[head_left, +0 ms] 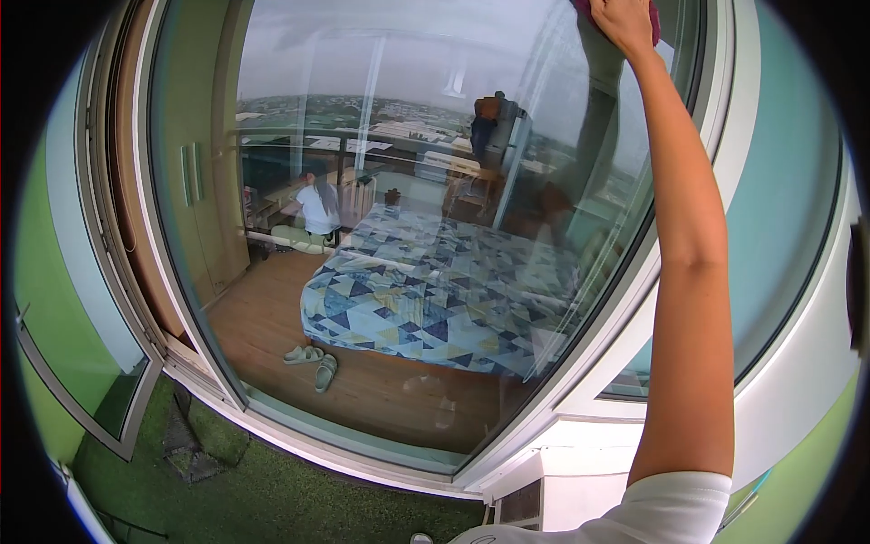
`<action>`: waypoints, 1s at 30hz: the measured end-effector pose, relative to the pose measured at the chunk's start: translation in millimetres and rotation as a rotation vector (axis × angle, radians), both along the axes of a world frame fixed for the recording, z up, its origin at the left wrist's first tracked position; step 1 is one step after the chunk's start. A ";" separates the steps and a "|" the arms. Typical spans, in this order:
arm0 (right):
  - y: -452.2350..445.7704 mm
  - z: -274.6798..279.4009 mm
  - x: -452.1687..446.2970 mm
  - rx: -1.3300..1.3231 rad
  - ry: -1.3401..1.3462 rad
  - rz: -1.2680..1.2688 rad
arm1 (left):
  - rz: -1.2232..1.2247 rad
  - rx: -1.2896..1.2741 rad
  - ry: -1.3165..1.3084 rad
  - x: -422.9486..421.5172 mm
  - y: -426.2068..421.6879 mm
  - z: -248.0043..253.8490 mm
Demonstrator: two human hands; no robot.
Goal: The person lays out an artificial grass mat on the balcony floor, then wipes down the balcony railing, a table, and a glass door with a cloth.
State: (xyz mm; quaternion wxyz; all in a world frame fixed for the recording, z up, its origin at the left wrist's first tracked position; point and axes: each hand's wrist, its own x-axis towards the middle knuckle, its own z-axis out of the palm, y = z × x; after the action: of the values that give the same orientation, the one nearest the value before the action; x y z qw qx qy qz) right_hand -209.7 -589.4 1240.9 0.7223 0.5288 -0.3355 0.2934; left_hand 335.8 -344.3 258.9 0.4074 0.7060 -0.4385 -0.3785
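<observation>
My right arm is stretched up along the right side of a large glass pane [408,54]. At the top edge of the view, my right hand [623,25] presses a maroon cloth [655,23] to the glass near its upper right corner. The fingers are bent over the cloth and partly cut off by the view's edge. A white frame [716,100] runs beside the hand. My left hand is out of view.
Behind the glass are a bed with a triangle-patterned cover [408,299], a seated person in a white top [317,207], a wardrobe [204,218] and a pair of slippers [324,372]. City reflections overlay the pane. Green turf [299,480] lies below; an open window sash [82,412] stands left.
</observation>
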 end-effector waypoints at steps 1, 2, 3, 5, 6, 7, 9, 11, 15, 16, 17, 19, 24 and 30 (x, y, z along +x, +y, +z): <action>-9.0 -5.5 3.0 -0.019 -0.023 0.100 | 0.015 0.032 -0.016 2.1 5.4 -5.8; -7.0 -41.5 18.9 0.075 -0.040 0.117 | 0.024 0.065 -0.027 3.5 11.9 -7.4; -18.4 -72.6 20.4 0.209 -0.053 0.086 | 0.035 0.091 -0.035 2.1 16.0 -7.7; -15.4 -205.3 49.0 0.361 0.034 -0.089 | 0.058 0.129 -0.048 -1.3 25.4 -10.6; -8.4 -276.7 64.5 0.574 0.090 -0.235 | 0.066 0.138 -0.061 -2.8 29.0 -12.4; -12.8 -358.8 63.5 0.610 0.263 -0.237 | 0.071 0.145 -0.079 -3.1 31.5 -15.5; -8.2 -512.8 58.3 0.922 0.555 -0.225 | 0.072 0.136 -0.113 -5.3 38.4 -21.1; -2.4 -640.3 33.0 1.004 0.932 -0.324 | 0.078 0.026 0.173 -5.9 39.0 -23.4; -21.4 -657.7 23.3 1.306 0.888 -0.097 | 0.087 0.254 0.195 0.3 2.6 -5.5; -25.1 -609.8 39.3 1.303 0.716 0.028 | 0.022 0.566 -0.352 1.1 -9.0 -0.1; -30.6 -549.7 57.2 1.214 0.635 0.113 | 0.018 0.577 -0.351 -2.9 -7.6 5.4; -62.9 -426.6 76.4 0.966 0.499 0.284 | -0.052 0.223 -0.387 -20.8 7.1 19.2; -70.4 -79.9 106.0 0.498 0.124 0.230 | -0.022 0.172 -0.274 -25.7 7.7 17.0; -99.8 -63.4 124.4 -0.075 -0.044 0.287 | 0.084 0.399 0.105 -7.4 38.9 11.5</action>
State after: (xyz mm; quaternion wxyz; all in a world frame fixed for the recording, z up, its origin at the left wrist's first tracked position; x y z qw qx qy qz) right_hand -85.3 -689.3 1177.6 0.6846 0.5374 -0.2613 0.4174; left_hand 328.5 -305.4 270.4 0.2972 0.7697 -0.3034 -0.4767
